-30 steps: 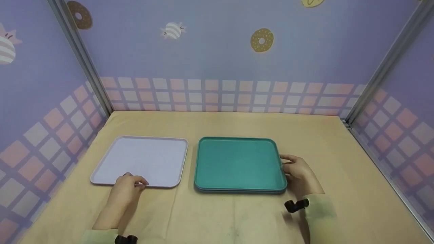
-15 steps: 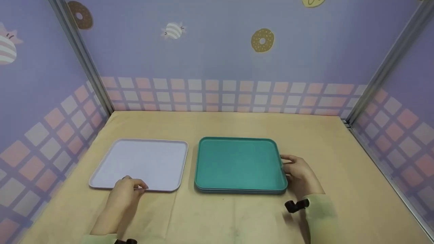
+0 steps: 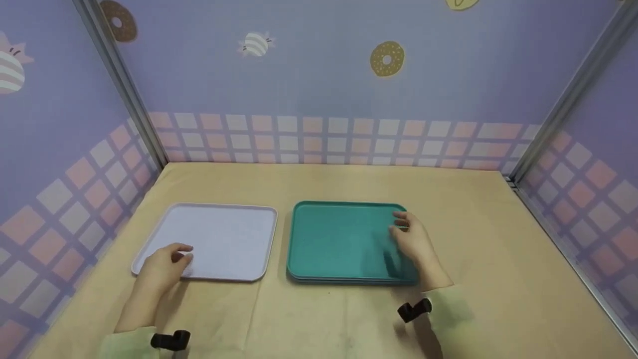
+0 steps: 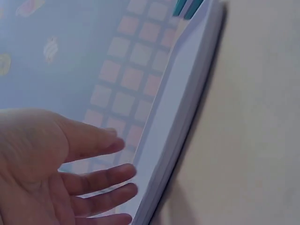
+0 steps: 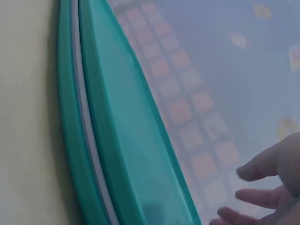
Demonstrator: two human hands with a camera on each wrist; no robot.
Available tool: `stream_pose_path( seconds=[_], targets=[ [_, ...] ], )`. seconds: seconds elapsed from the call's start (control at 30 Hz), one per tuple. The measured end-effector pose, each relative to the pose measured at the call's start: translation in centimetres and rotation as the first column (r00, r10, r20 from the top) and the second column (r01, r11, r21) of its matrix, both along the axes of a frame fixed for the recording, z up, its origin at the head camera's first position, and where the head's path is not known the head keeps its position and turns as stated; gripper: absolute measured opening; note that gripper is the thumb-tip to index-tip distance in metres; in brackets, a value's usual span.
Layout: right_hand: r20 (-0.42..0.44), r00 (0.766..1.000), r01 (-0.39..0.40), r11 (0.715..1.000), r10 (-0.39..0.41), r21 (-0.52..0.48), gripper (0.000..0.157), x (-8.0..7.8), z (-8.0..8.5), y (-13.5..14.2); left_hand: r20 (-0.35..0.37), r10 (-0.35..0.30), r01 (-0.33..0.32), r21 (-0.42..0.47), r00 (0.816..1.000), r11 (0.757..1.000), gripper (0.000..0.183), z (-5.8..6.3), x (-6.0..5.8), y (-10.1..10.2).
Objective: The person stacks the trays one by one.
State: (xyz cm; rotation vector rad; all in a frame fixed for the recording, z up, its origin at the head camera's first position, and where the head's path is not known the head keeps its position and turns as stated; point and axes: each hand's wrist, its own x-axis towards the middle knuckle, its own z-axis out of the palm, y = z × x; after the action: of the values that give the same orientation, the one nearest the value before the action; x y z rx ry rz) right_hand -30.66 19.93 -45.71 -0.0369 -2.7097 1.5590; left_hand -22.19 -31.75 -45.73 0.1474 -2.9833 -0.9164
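Note:
A pale lavender tray (image 3: 219,234) lies flat on the left of the table; its rim shows layered edges in the left wrist view. My left hand (image 3: 162,267) is raised over its near-left part, thumb and fingers apart and holding nothing. To the right is a stack of trays with a teal tray (image 3: 344,234) on top. From the side, the right wrist view shows a thin pale tray edge (image 5: 89,122) sandwiched between teal ones. Over the stack's right side hovers my right hand (image 3: 413,239), fingers loosely spread with nothing in them, its shadow falling on the teal surface.
A cream cloth (image 3: 319,319) covers the table. A narrow strip of cloth separates the two tray groups. Printed lilac walls (image 3: 319,75) with checked borders enclose the back and sides, with metal posts (image 3: 119,80) at the corners.
The lavender tray shifted slightly towards me, then my left hand let go of its near edge and lifted leftward. My right hand left the stack's right edge and rose up and left over it.

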Motion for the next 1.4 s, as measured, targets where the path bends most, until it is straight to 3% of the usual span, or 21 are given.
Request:
stream_pose_path(
  seconds=[0.2, 0.37, 0.57, 0.67, 0.93, 1.17, 1.23, 1.4],
  targets=[
    [0.033, 0.987, -0.148, 0.971, 0.156, -0.187, 0.043, 1.0, -0.5, -6.4, 0.019, 0.16, -0.161, 0.064, 0.987, 0.985, 0.049, 0.0, -1.6, -4.0],
    [0.103, 0.944, -0.253, 0.891, 0.312, -0.377, 0.047, 1.2, 0.2, -11.0, 0.087, 0.304, -0.312, 0.09, 0.949, 0.946, 0.057, -0.3, -3.2, -5.8],
    [0.176, 0.9, -0.268, 0.824, 0.4, -0.5, 0.046, 1.5, 1.2, -15.9, 0.153, 0.395, -0.411, 0.089, 0.906, 0.907, 0.061, -0.3, -4.9, -6.7],
    [0.211, 0.883, -0.256, 0.807, 0.419, -0.531, 0.046, 1.7, 1.5, -18.0, 0.184, 0.39, -0.41, 0.083, 0.902, 0.908, 0.062, -0.4, -5.3, -7.0],
    [0.347, 0.822, -0.17, 0.778, 0.45, -0.605, 0.06, 1.3, 1.7, -21.3, 0.207, 0.331, -0.353, 0.084, 0.921, 0.932, 0.061, -0.5, -5.9, -7.7],
    [0.436, 0.735, -0.098, 0.717, 0.519, -0.69, 0.079, 0.4, 1.5, -22.5, 0.201, 0.307, -0.327, 0.074, 0.93, 0.942, 0.059, -0.6, -5.8, -7.9],
    [0.452, 0.716, -0.089, 0.712, 0.531, -0.696, 0.081, 0.2, 1.3, -22.8, 0.2, 0.312, -0.334, 0.085, 0.929, 0.939, 0.059, -0.7, -5.8, -7.9],
    [0.473, 0.699, -0.07, 0.71, 0.536, -0.701, 0.086, 0.1, 0.6, -23.2, 0.195, 0.324, -0.345, 0.089, 0.926, 0.934, 0.059, -0.8, -5.8, -7.9]
  ],
)
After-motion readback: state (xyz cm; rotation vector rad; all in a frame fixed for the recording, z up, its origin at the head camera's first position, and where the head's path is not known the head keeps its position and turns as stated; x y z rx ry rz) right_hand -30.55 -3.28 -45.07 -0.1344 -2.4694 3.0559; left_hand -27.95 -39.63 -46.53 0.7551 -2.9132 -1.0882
